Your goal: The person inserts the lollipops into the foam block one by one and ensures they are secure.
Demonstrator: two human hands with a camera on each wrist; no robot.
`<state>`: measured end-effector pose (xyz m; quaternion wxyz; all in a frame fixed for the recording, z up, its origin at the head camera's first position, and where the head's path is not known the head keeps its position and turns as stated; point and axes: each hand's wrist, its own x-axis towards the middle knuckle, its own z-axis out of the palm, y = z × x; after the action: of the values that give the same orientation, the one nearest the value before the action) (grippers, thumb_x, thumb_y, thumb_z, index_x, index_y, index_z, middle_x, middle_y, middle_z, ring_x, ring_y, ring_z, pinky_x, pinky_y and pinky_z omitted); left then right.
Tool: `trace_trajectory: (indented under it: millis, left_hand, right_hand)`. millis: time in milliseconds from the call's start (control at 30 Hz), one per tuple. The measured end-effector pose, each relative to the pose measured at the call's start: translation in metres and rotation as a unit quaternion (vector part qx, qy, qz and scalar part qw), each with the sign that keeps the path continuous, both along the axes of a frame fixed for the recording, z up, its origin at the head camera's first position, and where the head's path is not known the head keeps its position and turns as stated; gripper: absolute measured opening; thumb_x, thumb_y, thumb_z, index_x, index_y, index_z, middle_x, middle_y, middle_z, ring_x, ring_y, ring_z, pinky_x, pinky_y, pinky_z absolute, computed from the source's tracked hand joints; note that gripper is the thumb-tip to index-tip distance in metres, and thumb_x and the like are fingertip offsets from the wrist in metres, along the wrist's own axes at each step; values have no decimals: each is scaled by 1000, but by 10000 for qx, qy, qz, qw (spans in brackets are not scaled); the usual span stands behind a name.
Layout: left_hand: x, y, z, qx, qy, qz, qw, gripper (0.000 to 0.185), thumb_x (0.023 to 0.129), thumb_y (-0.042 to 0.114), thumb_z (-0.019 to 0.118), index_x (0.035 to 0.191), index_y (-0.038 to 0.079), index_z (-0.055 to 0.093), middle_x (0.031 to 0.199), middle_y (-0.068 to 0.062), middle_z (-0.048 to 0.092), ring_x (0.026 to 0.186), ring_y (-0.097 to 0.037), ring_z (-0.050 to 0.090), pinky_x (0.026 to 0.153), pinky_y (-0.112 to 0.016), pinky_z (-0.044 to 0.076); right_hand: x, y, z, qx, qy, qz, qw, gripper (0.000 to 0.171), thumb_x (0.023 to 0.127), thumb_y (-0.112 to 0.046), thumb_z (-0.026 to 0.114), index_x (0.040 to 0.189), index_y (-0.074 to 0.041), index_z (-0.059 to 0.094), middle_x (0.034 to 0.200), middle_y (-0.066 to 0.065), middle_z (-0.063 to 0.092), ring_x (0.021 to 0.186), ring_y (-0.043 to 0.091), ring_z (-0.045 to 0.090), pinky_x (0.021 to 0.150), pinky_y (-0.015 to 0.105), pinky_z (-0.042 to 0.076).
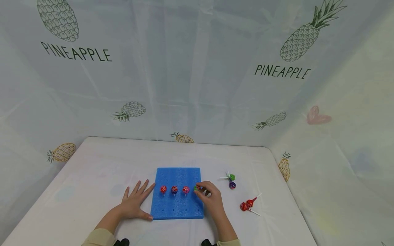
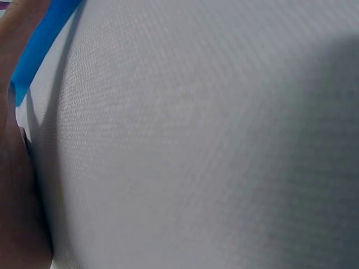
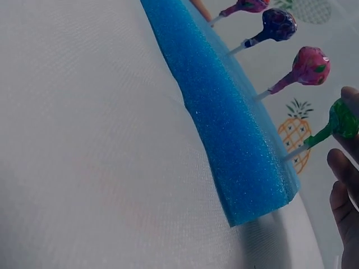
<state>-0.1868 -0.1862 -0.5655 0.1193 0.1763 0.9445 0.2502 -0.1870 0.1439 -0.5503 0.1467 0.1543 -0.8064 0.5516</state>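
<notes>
A blue foam board (image 1: 176, 176) lies on the white table, with three wrapped lollipops upright in a row across it: red (image 1: 163, 189), dark purple (image 1: 174, 190) and pink (image 1: 186, 189). At the right end of that row, my right hand (image 1: 213, 201) pinches the head of a green lollipop (image 3: 341, 122) between thumb and fingers. Its white stick meets the foam in the right wrist view. My left hand (image 1: 133, 205) lies spread at the board's left side, its thumb and a fingertip right at the edge.
To the right of the board, a loose green lollipop (image 1: 232, 177) and a purple one (image 1: 232, 185) lie together. Nearer the front right are two red lollipops (image 1: 249, 203). Small holes (image 1: 173, 210) line the board's front part. Pineapple-printed cloth (image 1: 191, 85) hangs behind the table.
</notes>
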Motion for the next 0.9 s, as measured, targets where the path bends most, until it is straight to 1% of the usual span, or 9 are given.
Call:
trace_trajectory:
  millis: [133, 167, 267, 367, 500, 567, 667, 800, 900]
  left_hand:
    - [0, 0, -2, 15, 1, 2, 10000, 125, 53, 77, 75, 155, 22, 26, 161, -19, 12, 144, -48, -4, 101, -71, -19]
    - [-1, 0, -2, -48, -1, 10, 10000, 126, 53, 77, 75, 155, 22, 26, 161, -18, 12, 144, -47, -5, 101, -70, -18]
    - [0, 0, -2, 25, 61, -29, 10000, 124, 53, 77, 74, 155, 24, 26, 160, -19, 13, 144, -48, -4, 100, -71, -18]
    - [0, -1, -1, 133, 122, -64, 9998, 123, 53, 76, 75, 155, 25, 27, 159, -21, 15, 143, -50, -2, 99, -73, -18]
    - [1, -1, 0, 85, 146, -75, 9998, 122, 54, 75, 75, 154, 23, 27, 159, -22, 14, 143, -50, -2, 99, -73, -17]
    - [1, 0, 1, 75, 153, -66, 9998, 122, 54, 75, 75, 154, 23, 28, 159, -22, 15, 143, -50, -2, 100, -72, -18]
    - [2, 0, 0, 61, 146, -59, 9999, 123, 54, 76, 74, 155, 26, 26, 160, -21, 14, 143, -49, -3, 100, -72, -18]
    - [1, 0, -2, 58, 147, -99, 9998, 123, 55, 77, 73, 156, 27, 23, 160, -20, 12, 143, -48, -5, 99, -72, -19]
    - [1, -1, -4, 135, 157, -121, 9997, 122, 55, 76, 74, 155, 27, 24, 160, -20, 12, 143, -50, -5, 98, -72, -20]
  right_hand:
    - [0, 0, -2, 61, -72, -47, 9999, 23, 84, -12, 77, 105, -5, 72, 99, -6, 68, 82, 14, 61, 67, 25, 49]
    - [0, 0, -2, 86, -56, -68, 9999, 23, 84, -10, 77, 105, -5, 72, 99, -5, 68, 82, 15, 62, 66, 25, 50]
    - [0, -1, -2, 149, 74, -125, 9998, 23, 82, -5, 78, 104, -4, 72, 98, 1, 69, 80, 20, 62, 63, 26, 50]
    - [4, -4, 8, 124, 185, -106, 9997, 23, 81, 1, 77, 103, -3, 71, 96, 7, 69, 78, 25, 62, 62, 27, 50]
    - [11, -6, 24, 24, 80, 30, 10000, 22, 82, 1, 76, 103, -3, 70, 96, 11, 68, 78, 29, 62, 63, 27, 50]
    - [11, -6, 26, -10, 33, 70, 10000, 21, 83, 0, 75, 102, -3, 70, 97, 12, 68, 78, 30, 62, 63, 27, 49]
    - [9, -6, 19, -35, 88, 53, 9999, 20, 82, 1, 75, 102, -1, 70, 96, 12, 67, 78, 28, 61, 62, 27, 49]
    - [1, -3, -2, -14, 79, -80, 9999, 23, 81, -2, 77, 103, -3, 70, 96, 5, 68, 80, 25, 60, 62, 26, 48]
    - [-3, 0, -11, 31, 11, -80, 10000, 24, 82, -8, 78, 104, -6, 70, 97, -1, 67, 84, 23, 60, 63, 25, 48]
